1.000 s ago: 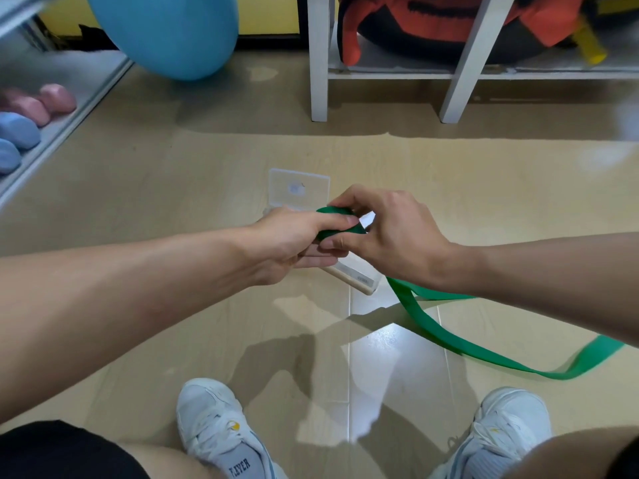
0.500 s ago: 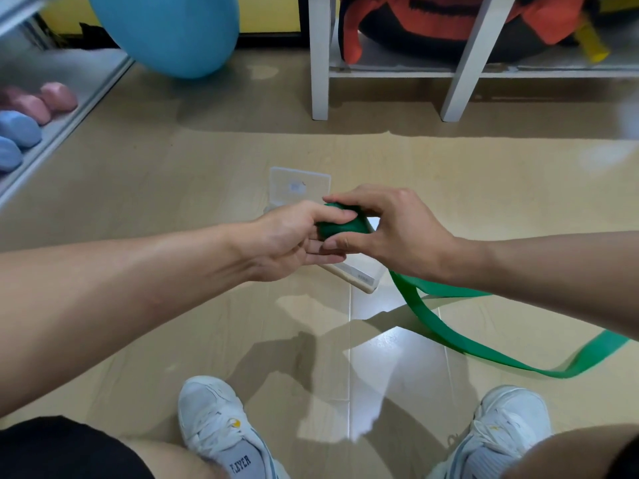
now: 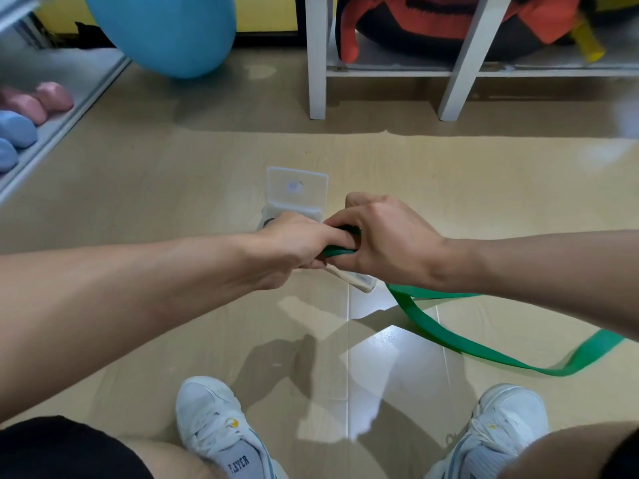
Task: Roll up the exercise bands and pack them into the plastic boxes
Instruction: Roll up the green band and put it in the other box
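Gripping the rolled end of the green band (image 3: 340,251) between both hands, you have your left hand (image 3: 294,248) curled round it from one side and your right hand (image 3: 387,242) wrapped over it from the other, so only a sliver of green shows between your fingers. Both hands meet just above a clear plastic box (image 3: 296,191) that lies on the floor (image 3: 173,188) with its lid standing open behind it; a pale edge of a second box or lid (image 3: 359,282) pokes out under your right hand, though you cannot tell which from this view. The loose tail of the band drops from under your right hand, runs across the floor toward your right side, and loops back near your right shoe (image 3: 501,426). Your left shoe (image 3: 211,420) sits at the bottom, well apart from the band. A blue ball (image 3: 166,29) rests at the far left, pink and blue dumbbells (image 3: 24,112) lie on a low shelf at the left edge, and a white rack (image 3: 318,57) holding an orange and black bag (image 3: 449,22) stands ahead of you.
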